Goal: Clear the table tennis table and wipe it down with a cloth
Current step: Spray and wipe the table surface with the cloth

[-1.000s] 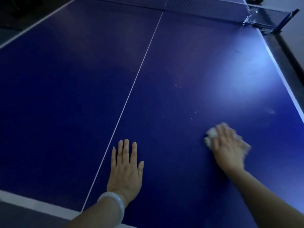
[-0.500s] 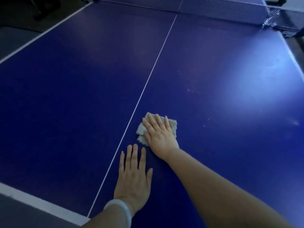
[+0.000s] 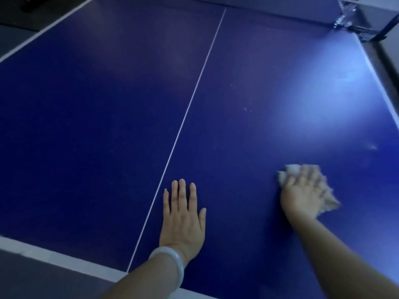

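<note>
On table [image 3: 86, 126]: right hand [image 3: 302, 197] presses cloth [image 3: 328, 201] (blurred); left hand [image 3: 183, 219] flat, empty.

No writing, brand, number or sign can be read anywhere. The table tennis table [image 3: 86, 126] carries only plain white lines, and the net bracket [image 3: 367, 33] at the upper right of the frame is too dark and blurred to show any lettering.

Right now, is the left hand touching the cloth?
Apart. The head view shows the left hand flat on the table, with bare blue surface between it and the cloth under the right hand.
</note>
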{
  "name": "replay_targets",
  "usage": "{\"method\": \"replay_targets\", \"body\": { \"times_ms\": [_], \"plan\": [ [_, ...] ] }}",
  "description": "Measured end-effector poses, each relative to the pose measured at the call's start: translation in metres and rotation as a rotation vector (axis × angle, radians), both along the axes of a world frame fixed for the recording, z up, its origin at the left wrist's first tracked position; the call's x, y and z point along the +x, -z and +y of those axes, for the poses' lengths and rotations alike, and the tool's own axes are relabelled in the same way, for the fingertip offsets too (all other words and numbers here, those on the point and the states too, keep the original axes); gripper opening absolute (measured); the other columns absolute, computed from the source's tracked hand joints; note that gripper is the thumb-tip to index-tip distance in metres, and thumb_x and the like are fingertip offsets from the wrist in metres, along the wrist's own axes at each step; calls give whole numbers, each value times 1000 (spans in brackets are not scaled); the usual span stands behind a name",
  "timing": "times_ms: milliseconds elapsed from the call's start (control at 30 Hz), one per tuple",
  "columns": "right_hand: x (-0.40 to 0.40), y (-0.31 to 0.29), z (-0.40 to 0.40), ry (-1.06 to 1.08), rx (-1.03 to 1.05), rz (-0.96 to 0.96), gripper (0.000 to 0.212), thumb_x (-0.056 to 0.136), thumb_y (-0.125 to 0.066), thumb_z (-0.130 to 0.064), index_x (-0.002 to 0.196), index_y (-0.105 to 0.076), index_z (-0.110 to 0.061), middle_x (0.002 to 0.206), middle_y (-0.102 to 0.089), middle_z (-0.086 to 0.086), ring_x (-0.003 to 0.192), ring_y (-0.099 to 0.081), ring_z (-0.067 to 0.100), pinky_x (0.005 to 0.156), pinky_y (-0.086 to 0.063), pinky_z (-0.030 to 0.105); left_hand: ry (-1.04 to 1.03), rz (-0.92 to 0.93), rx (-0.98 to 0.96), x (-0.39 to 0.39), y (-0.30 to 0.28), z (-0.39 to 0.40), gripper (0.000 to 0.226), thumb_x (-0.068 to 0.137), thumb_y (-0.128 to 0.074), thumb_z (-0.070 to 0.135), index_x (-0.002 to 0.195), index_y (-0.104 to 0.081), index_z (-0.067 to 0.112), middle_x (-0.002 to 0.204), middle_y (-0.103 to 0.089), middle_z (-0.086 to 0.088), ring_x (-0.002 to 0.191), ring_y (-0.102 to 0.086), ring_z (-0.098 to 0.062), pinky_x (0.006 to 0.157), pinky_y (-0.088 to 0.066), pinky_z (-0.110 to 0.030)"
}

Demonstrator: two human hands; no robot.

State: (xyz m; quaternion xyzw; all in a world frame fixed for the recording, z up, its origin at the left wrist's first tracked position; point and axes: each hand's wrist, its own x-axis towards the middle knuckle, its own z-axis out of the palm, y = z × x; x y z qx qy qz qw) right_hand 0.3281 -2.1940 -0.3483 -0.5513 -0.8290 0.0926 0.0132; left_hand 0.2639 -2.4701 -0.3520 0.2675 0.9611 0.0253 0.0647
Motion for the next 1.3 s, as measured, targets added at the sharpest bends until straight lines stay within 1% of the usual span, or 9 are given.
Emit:
{"method": "replay_targets", "body": {
  "times_ms": [200, 267, 400, 500, 567, 767, 967, 1100, 1300],
  "plan": [
    [49, 10, -104, -880, 30, 12, 53, 105, -24, -40, 156, -14, -27, 164, -3, -2, 151, 2, 19, 121, 3, 44, 16, 5, -17, 0, -1, 2, 72, 95, -3, 47, 153, -19, 7, 159, -14, -21, 149, -5, -36, 120, -9, -54],
    [88, 13, -81, -802, 85, -19, 54, 103, -30, -36, 155, -20, -27, 163, -8, -3, 151, -8, 20, 121, 0, 41, 21, 8, -16, -1, 1, 2, 72, 95, -3, 47, 153, -18, 7, 159, -13, -21, 149, -5, -36, 120, -8, -54],
    [166, 5, -46, 62, 47, -46, 54, 102, -24, -35, 154, -25, -21, 163, -14, 3, 149, -15, 28, 119, -7, 44, 38, -4, 6, 0, 2, 1, 70, 96, -8, 46, 152, -19, 5, 158, -17, -23, 148, -8, -38, 119, -9, -56],
    [164, -1, -73, 324, -18, -19, 55, 103, -30, -35, 155, -21, -23, 164, -11, 3, 150, -9, 27, 120, -2, 45, 40, 0, 21, 1, 3, 1, 64, 101, -11, 42, 152, -20, 4, 157, -17, -24, 148, -9, -38, 119, -9, -56],
    [143, -1, -104, 254, -29, -29, 55, 103, -29, -37, 155, -19, -24, 164, -9, 2, 150, -7, 26, 120, -1, 45, 39, -11, 13, 1, 2, 1, 68, 98, -11, 44, 152, -20, 5, 158, -16, -24, 148, -8, -38, 119, -8, -56],
    [141, 0, -157, -441, 20, 25, 53, 101, -23, -40, 152, -28, -27, 161, -20, -4, 150, -15, 19, 119, -10, 45, 61, -1, 20, 0, 0, -2, 71, 95, -14, 46, 152, -22, 4, 157, -18, -24, 148, -10, -39, 119, -9, -56],
    [199, 1, -106, -155, 69, -1, 58, 98, -18, -40, 149, -39, -21, 158, -26, -2, 147, -25, 22, 119, -16, 48, 62, 14, 5, 1, 0, -2, 70, 96, -20, 47, 152, -19, 4, 158, -16, -24, 148, -9, -38, 119, -8, -56],
    [205, 9, -96, -152, 76, -8, 57, 96, -24, -37, 149, -39, -21, 159, -27, -1, 147, -23, 21, 119, -16, 48, 43, -12, -29, 4, -5, 7, 69, 100, -27, 44, 154, -10, 4, 159, -6, -25, 148, -1, -39, 120, -8, -54],
    [209, 4, -89, -230, 64, 12, 56, 97, -26, -37, 149, -38, -22, 159, -27, 1, 147, -22, 21, 117, -18, 49, 247, -68, 171, 92, -22, 93, 65, 102, -22, 42, 155, -3, 10, 161, 2, -17, 149, 6, -30, 122, 0, -41]
  ]
}}
